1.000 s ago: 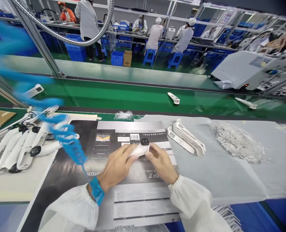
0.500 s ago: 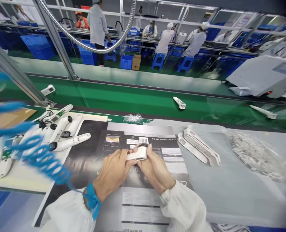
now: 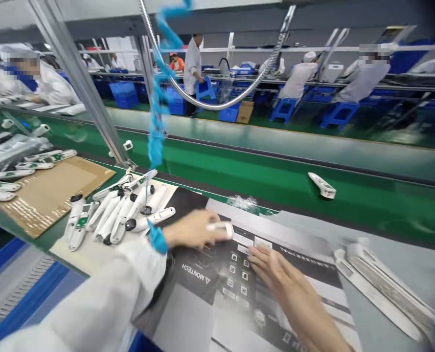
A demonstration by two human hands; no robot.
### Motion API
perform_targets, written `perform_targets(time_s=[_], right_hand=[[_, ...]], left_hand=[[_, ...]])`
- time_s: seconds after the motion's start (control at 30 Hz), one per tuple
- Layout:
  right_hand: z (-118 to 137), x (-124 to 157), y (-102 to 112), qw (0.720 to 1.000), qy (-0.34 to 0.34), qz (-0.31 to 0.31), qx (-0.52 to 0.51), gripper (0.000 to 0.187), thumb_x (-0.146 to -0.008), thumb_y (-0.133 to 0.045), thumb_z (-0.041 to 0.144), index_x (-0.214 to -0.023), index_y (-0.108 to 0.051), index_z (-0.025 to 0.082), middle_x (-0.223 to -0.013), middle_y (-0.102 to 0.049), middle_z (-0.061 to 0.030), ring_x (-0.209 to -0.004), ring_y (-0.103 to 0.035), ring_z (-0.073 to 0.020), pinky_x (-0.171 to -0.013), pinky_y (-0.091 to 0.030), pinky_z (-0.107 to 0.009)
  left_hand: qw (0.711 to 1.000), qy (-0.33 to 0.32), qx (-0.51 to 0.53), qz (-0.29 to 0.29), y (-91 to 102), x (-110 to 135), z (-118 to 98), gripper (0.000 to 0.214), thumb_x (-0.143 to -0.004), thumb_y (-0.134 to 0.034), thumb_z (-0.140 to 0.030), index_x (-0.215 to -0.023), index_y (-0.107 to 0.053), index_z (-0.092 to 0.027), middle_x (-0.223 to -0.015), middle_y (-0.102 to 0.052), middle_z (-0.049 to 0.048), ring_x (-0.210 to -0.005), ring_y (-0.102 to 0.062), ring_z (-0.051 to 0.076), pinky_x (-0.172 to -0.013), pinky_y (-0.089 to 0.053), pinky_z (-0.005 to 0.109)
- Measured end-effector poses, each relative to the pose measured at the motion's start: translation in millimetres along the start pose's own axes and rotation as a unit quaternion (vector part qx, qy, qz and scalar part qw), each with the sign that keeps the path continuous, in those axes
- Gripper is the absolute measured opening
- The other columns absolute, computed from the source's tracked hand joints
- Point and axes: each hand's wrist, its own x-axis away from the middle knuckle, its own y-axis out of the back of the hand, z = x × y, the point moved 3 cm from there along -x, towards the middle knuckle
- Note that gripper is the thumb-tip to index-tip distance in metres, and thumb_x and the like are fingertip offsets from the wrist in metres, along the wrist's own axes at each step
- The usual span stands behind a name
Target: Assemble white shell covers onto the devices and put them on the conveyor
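My left hand point(image 3: 193, 229) is closed round a small white device point(image 3: 221, 228), held just above a dark printed sheet point(image 3: 202, 278) on the bench. A blue wrist strap point(image 3: 157, 238) with a coiled blue cord point(image 3: 155, 132) runs up from that wrist. My right hand point(image 3: 272, 266) lies on the printed sheet with its fingers stretched out flat and nothing in it. Left of my left hand is a cluster of several white handheld devices point(image 3: 118, 215) with black tips.
A green conveyor belt point(image 3: 261, 176) runs behind the bench and carries one white device point(image 3: 322, 185). White housing shells point(image 3: 378, 288) lie at the right. A cardboard sheet point(image 3: 52, 188) with more devices lies far left. Other workers sit at benches behind.
My view has swung left. The right hand has let go of the white device and now lies flat on the sheet. The left hand keeps the device and has moved left.
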Motion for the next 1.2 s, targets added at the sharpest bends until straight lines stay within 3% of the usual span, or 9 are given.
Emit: perform_targets(time_s=[0.13, 0.23, 0.33, 0.4, 0.6, 0.77, 0.97, 1.1, 1.2], right_hand=[[-4.2, -8.8, 35.2, 0.984, 0.035, -0.046, 0.17, 0.05, -0.07, -0.066, 0.068, -0.111, -0.069, 0.038, -0.124, -0.067, -0.0104, -0.113, -0.063, -0.0373, -0.1, -0.051, -0.054], [-14.8, -17.6, 48.9, 0.936, 0.159, -0.084, 0.303, 0.039, -0.073, -0.06, 0.068, -0.103, -0.069, 0.044, -0.119, -0.069, -0.0092, -0.11, -0.063, -0.0412, -0.093, -0.053, -0.062], [-25.5, -25.5, 55.1, 0.835, 0.305, -0.158, 0.43, 0.041, -0.079, -0.054, 0.064, -0.113, -0.063, 0.042, -0.127, -0.063, -0.0084, -0.12, -0.057, -0.0403, -0.101, -0.046, -0.065], [-34.4, -29.4, 52.2, 0.772, 0.366, -0.139, 0.502, 0.052, -0.086, -0.049, 0.058, -0.132, -0.053, 0.034, -0.14, -0.055, -0.0098, -0.131, -0.048, -0.0379, -0.107, -0.042, -0.064], [-52.9, -21.9, 36.3, 0.634, 0.392, -0.031, 0.666, 0.074, -0.094, -0.047, 0.047, -0.156, -0.013, 0.025, -0.159, -0.027, -0.0077, -0.146, -0.026, -0.0332, -0.112, -0.038, -0.059], [-50.3, -7.3, 35.9, 0.634, 0.377, 0.057, 0.673, 0.073, -0.096, -0.047, 0.04, -0.157, -0.009, 0.028, -0.16, -0.023, -0.0042, -0.147, -0.021, -0.0311, -0.114, -0.035, -0.057], [-23.5, -10.7, 47.9, 0.698, 0.343, 0.182, 0.602, 0.055, -0.094, -0.052, 0.038, -0.147, -0.037, 0.04, -0.15, -0.043, 0.0035, -0.143, -0.033, -0.0271, -0.117, -0.033, -0.055], [63.8, -79.5, 76.8, 0.755, 0.378, -0.063, 0.532, 0.038, -0.094, -0.049, 0.036, -0.128, -0.061, 0.027, -0.131, -0.063, -0.0065, -0.124, -0.056, -0.0272, -0.109, -0.041, -0.051], [123.6, -157.6, 102.6, 0.746, 0.26, -0.267, 0.552, 0.045, -0.088, -0.052, 0.035, -0.129, -0.056, 0.015, -0.125, -0.065, -0.0158, -0.113, -0.06, -0.0292, -0.1, -0.045, -0.046]], left_hand=[[0.973, 0.094, -0.085, -0.192, 90.1, -65.8, 29.0, 0.041, -0.094, -0.057, -0.033, -0.129, -0.051, -0.013, -0.101, -0.071, 0.0107, -0.078, -0.07, 0.018, -0.074, -0.055, 0.03], [0.949, 0.142, -0.146, -0.24, 121.3, -102.4, 48.6, 0.035, -0.094, -0.058, -0.03, -0.124, -0.055, -0.012, -0.118, -0.064, 0.012, -0.103, -0.064, 0.022, -0.09, -0.053, 0.042], [0.937, 0.16, -0.199, -0.239, 127.6, -111.5, 61.2, 0.03, -0.092, -0.061, -0.033, -0.114, -0.061, -0.013, -0.116, -0.063, 0.0095, -0.104, -0.062, 0.023, -0.091, -0.053, 0.044], [0.931, 0.137, -0.235, -0.242, 126.5, -103.0, 63.5, 0.03, -0.094, -0.058, -0.033, -0.116, -0.061, -0.012, -0.12, -0.061, 0.009, -0.107, -0.061, 0.023, -0.094, -0.051, 0.044], [0.926, 0.085, -0.321, -0.182, 106.1, -32.9, 74.1, 0.02, -0.087, -0.065, -0.031, -0.096, -0.068, -0.013, -0.102, -0.067, 0.0115, -0.101, -0.062, 0.026, -0.092, -0.047, 0.038], [0.904, 0.082, -0.379, -0.178, 64.4, 23.9, 98.4, 0.021, -0.088, -0.058, -0.033, -0.094, -0.064, -0.014, -0.097, -0.066, 0.0161, -0.099, -0.059, 0.033, -0.087, -0.046, 0.043], [0.894, 0.061, -0.383, -0.226, 48.8, 25.4, 102.8, 0.04, -0.1, -0.027, -0.033, -0.089, -0.06, -0.015, -0.093, -0.063, 0.0137, -0.097, -0.058, 0.031, -0.092, -0.045, 0.047], [0.89, -0.068, -0.392, -0.222, 24.7, 32.3, 86.7, 0.05, -0.1, -0.023, -0.045, -0.115, -0.06, -0.016, -0.126, -0.06, 0.0157, -0.115, -0.055, 0.033, -0.1, -0.044, 0.049], [0.883, -0.188, -0.389, -0.184, -21.4, 53.5, 76.3, 0.053, -0.096, -0.04, -0.053, -0.138, -0.047, -0.022, -0.149, -0.046, 0.008, -0.131, -0.048, 0.027, -0.105, -0.045, 0.04]])
